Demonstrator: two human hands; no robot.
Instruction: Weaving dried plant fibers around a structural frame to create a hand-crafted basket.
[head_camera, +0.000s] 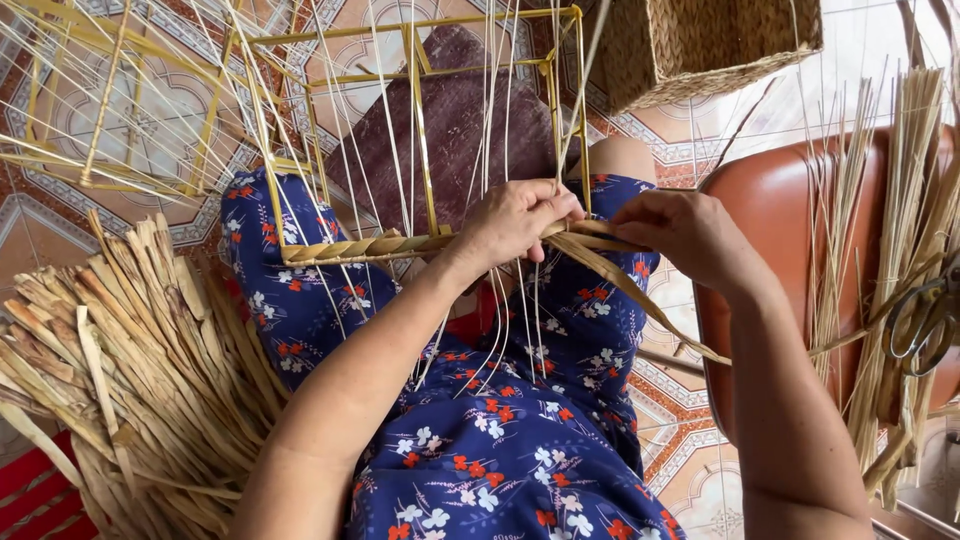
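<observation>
A yellow wire basket frame (420, 120) rests across my knees, with thin pale strands running over it. Along its near rail a braid of dried straw (370, 246) is woven. My left hand (515, 222) pinches the braid against the rail near the frame's right corner. My right hand (685, 235) grips a flat straw strand (640, 300) just to the right, and that strand trails down to the lower right. Both hands nearly touch at the corner.
A big bundle of dried straw leaves (120, 370) lies at my left. More thin stalks (900, 250) and a pair of scissors (925, 315) lie on a brown chair seat (770, 200) at my right. A woven basket (710, 40) stands beyond it.
</observation>
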